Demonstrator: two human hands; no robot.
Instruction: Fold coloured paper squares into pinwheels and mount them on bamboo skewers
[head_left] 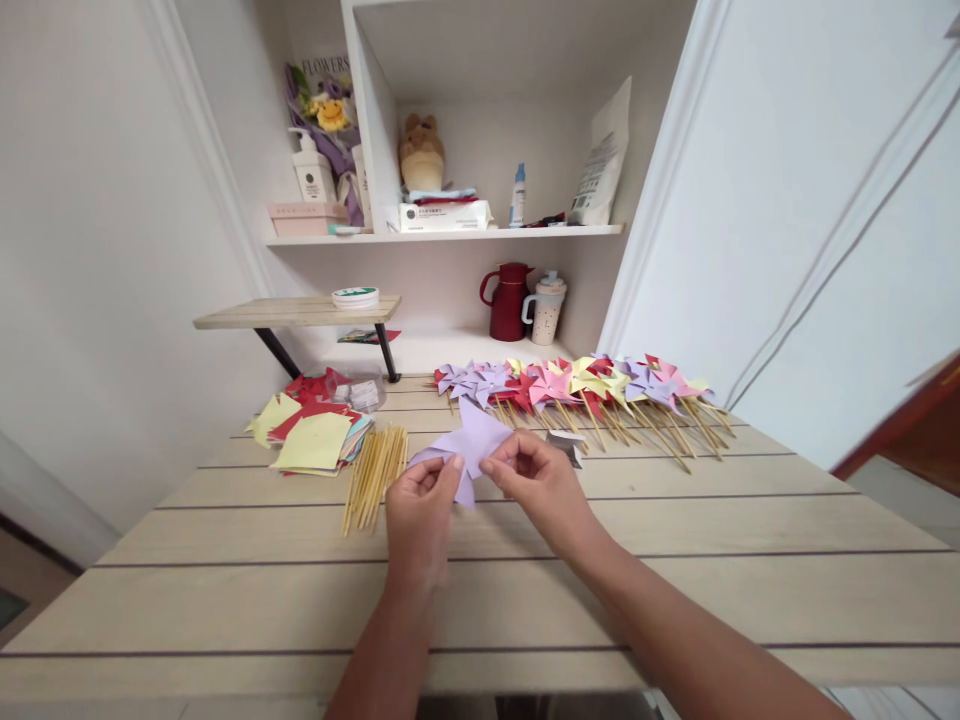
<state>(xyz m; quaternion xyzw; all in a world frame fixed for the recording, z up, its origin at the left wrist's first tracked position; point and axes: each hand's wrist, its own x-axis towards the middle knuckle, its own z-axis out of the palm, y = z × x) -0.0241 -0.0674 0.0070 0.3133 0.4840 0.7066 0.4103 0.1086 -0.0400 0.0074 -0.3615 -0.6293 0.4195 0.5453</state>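
Observation:
My left hand (420,505) and my right hand (536,480) both pinch a cut lilac paper sheet (474,440) held just above the wooden table (675,560). The left fingers fold one of its corners toward the middle; the right fingers grip its right side. A bundle of wooden sticks (375,475) lies to the left of my left hand. A small grey object (566,445) rests on the table just beyond my right hand.
A row of finished paper pinwheels (577,385) on sticks stretches across the back of the table. Stacked yellow and red paper squares (311,435) lie at the left. Behind them are a small raised shelf (296,313), a red jug (508,300) and a cup (546,308).

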